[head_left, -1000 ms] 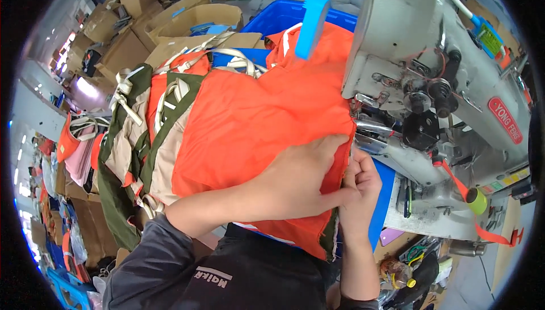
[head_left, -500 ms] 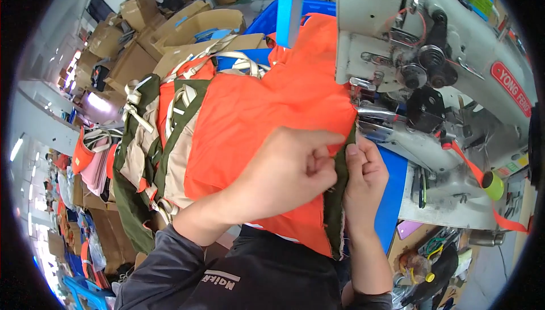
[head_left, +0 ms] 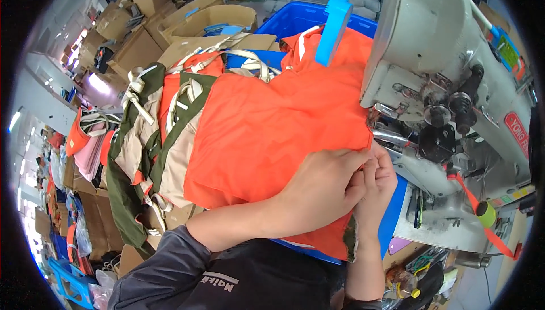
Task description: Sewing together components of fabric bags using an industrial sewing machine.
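A large orange fabric piece [head_left: 255, 128] spreads out in front of me, its right edge running up to the presser foot of a grey sewing machine [head_left: 406, 55]. My left hand [head_left: 329, 182] reaches across the fabric, fingers pinched on that edge just below the foot. Close against it, my right hand [head_left: 379, 176] is closed on the same edge from the right. The fingertips nearly meet, and they hide the exact grip. Below the hands, a dark green edge strip [head_left: 351, 239] shows at the fabric's lower right corner.
Green and beige fabric parts with cream straps [head_left: 153, 140] lie to the left. A blue crate [head_left: 295, 18] stands behind the fabric. A blue lamp-like fixture [head_left: 334, 29] hangs above. Orange tape [head_left: 468, 191] runs through a yellow-green roller [head_left: 486, 213] at right. A bottle [head_left: 403, 281] stands lower right.
Both hands have moved up along the edge toward the presser foot and closer together. The green strip, earlier exposed between them, is now mostly covered. The view has shifted slightly.
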`<state>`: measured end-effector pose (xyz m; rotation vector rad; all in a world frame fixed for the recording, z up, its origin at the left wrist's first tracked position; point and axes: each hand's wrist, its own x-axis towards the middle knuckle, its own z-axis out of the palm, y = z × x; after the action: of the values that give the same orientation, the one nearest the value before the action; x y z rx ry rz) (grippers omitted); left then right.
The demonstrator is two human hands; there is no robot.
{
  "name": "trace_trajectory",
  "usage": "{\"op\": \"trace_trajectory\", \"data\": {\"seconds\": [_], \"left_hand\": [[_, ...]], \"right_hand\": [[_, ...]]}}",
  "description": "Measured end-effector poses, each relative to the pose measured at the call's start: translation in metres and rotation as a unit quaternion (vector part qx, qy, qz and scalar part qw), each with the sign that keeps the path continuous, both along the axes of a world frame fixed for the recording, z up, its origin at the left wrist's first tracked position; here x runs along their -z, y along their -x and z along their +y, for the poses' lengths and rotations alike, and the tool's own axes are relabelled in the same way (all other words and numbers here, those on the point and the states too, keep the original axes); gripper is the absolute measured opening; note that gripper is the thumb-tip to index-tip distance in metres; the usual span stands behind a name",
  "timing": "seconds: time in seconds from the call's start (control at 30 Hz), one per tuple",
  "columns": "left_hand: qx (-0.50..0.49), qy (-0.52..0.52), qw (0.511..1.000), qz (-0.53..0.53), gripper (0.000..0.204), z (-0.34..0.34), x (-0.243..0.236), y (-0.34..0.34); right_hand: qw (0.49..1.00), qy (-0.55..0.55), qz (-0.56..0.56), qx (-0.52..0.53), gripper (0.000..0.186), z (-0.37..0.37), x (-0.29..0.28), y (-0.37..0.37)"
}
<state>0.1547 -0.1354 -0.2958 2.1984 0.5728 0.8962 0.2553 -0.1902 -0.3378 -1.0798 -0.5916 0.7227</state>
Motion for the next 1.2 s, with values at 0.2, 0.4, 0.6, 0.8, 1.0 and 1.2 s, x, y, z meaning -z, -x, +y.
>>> {"op": "trace_trajectory", "data": {"seconds": [0.2, 0.4, 0.6, 0.8, 1.0, 1.2], "left_hand": [[0.003, -0.007, 1.0, -0.006, 0.016, 0.007, 0.005, -0.008], [-0.02, -0.012, 0.999, -0.023, 0.014, 0.01, 0.013, -0.016], [-0.023, -0.015, 0.995, -0.099, 0.033, 0.002, 0.026, 0.015], [0.007, -0.176, 0.982, -0.071, 0.071, -0.04, 0.036, 0.057], [-0.103, -0.3, 0.945, 0.084, 0.05, -0.061, 0.086, 0.062], [-0.051, -0.401, 0.905, 0.134, 0.028, -0.045, 0.02, 0.096]], "right_hand": [[0.999, 0.02, -0.041, -0.024, 0.022, -0.011, 0.003, -0.007], [0.997, 0.007, -0.058, -0.044, 0.02, -0.007, 0.008, -0.012], [0.996, 0.054, -0.073, -0.014, 0.019, -0.015, -0.01, -0.014], [0.943, 0.175, -0.241, -0.15, 0.034, -0.066, -0.038, -0.02], [0.909, 0.224, -0.316, -0.153, 0.029, -0.086, -0.035, -0.016], [0.91, 0.21, -0.333, -0.13, 0.025, -0.088, -0.018, 0.013]]}}
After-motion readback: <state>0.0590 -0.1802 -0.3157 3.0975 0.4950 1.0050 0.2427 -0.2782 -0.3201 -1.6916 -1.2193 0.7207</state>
